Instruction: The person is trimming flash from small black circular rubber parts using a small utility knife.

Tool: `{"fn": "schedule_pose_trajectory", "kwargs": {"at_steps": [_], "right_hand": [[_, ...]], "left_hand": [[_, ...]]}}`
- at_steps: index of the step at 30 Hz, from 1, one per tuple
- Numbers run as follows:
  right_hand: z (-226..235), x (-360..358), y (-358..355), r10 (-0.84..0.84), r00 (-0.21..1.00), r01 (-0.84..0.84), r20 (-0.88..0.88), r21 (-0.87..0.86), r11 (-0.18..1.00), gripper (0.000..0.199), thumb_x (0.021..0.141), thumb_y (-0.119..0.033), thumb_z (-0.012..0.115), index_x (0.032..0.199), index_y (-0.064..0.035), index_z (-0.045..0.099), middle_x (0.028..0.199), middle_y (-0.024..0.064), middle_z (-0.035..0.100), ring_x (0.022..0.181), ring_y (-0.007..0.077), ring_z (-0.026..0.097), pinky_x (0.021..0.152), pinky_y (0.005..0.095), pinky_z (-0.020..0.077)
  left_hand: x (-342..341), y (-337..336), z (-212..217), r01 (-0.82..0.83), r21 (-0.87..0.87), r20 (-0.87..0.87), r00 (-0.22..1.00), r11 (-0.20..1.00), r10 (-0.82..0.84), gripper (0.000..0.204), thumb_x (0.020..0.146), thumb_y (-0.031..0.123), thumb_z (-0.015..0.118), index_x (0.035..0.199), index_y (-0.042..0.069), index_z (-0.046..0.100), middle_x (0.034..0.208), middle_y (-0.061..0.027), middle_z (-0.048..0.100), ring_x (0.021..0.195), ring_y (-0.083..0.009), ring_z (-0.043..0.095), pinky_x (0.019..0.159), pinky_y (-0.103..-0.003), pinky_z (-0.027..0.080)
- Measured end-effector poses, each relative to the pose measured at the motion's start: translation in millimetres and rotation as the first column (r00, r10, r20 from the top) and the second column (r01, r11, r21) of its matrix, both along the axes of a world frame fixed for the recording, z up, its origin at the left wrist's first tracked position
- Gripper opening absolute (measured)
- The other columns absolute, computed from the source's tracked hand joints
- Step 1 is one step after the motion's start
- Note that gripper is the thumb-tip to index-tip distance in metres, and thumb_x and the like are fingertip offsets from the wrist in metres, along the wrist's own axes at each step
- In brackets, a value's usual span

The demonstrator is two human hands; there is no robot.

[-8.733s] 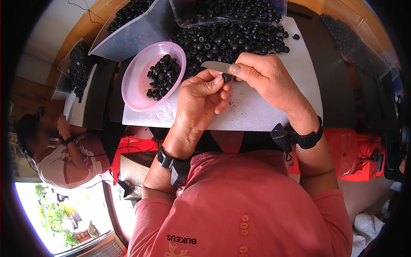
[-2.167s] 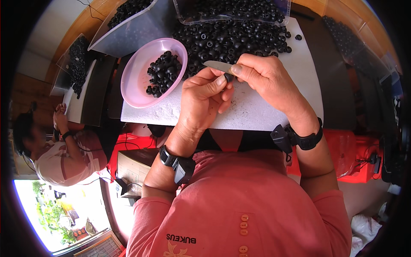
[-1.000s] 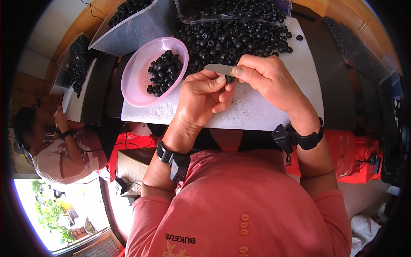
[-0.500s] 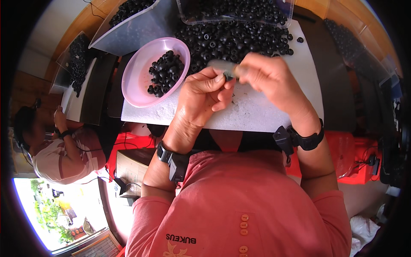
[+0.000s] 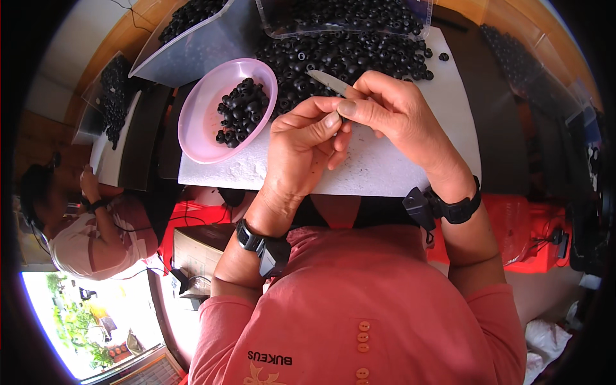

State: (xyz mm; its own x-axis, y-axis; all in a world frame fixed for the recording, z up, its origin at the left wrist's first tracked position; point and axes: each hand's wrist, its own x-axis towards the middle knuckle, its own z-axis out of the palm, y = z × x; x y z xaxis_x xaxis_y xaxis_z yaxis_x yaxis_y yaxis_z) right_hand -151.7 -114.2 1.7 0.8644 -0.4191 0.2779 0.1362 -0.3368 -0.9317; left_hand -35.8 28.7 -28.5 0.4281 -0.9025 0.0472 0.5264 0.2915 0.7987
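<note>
My right hand (image 5: 391, 114) is closed on a small knife (image 5: 330, 82), whose pale blade points up and left over the pile. Its thumb presses against the fingertips of my left hand (image 5: 303, 138). The left hand pinches a small black part between thumb and fingers; nearly all of it is hidden by the fingertips. Both hands meet above the white table mat (image 5: 385, 172). Past them spreads a heap of small black ring-like parts (image 5: 340, 54). To the left, a pink bowl (image 5: 196, 128) holds more black parts (image 5: 244, 109).
A clear plastic bin (image 5: 205, 51) stands behind the bowl, with another clear bin (image 5: 423, 16) tipped over the heap. One loose black part (image 5: 443, 56) lies near the mat's right edge. At far left sits another person (image 5: 106, 234). A cardboard box (image 5: 196, 256) is beside my left arm.
My right hand, blurred before, has come in against the left fingertips. The knife blade has swung from nearly level to slanting up and left. My left hand still pinches.
</note>
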Motion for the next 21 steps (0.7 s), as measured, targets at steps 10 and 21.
{"fn": "schedule_pose_trajectory", "kwargs": {"at_steps": [10,21], "right_hand": [[-3.1,-3.2,-4.0,0.013,0.999,-0.010,-0.030,0.103,0.995,0.025,0.091,-0.023,0.071,0.077,-0.0035,0.062,0.058,-0.0042,0.047,0.053,0.0039,0.042,0.047,0.0238,0.0327],[10.6,-7.7,-8.0,-0.135,0.983,0.111,0.121,0.193,0.975,0.024,0.091,-0.022,0.070,0.076,-0.0048,0.062,0.058,-0.0039,0.046,0.052,0.0045,0.042,0.047,0.0222,0.0335]], "left_hand": [[21.3,23.9,25.1,-0.244,0.009,0.332,0.915,0.970,0.227,0.017,0.095,0.003,0.061,0.108,-0.005,0.069,0.081,-0.0087,0.065,0.062,-0.0118,0.056,0.048,-0.024,0.042],[108.9,51.2,34.0,-0.577,-0.143,0.864,-0.469,0.804,-0.183,0.030,0.076,0.016,0.076,0.106,0.014,0.076,0.105,-0.0051,0.067,0.104,-0.0310,0.054,0.090,-0.042,0.045]]}}
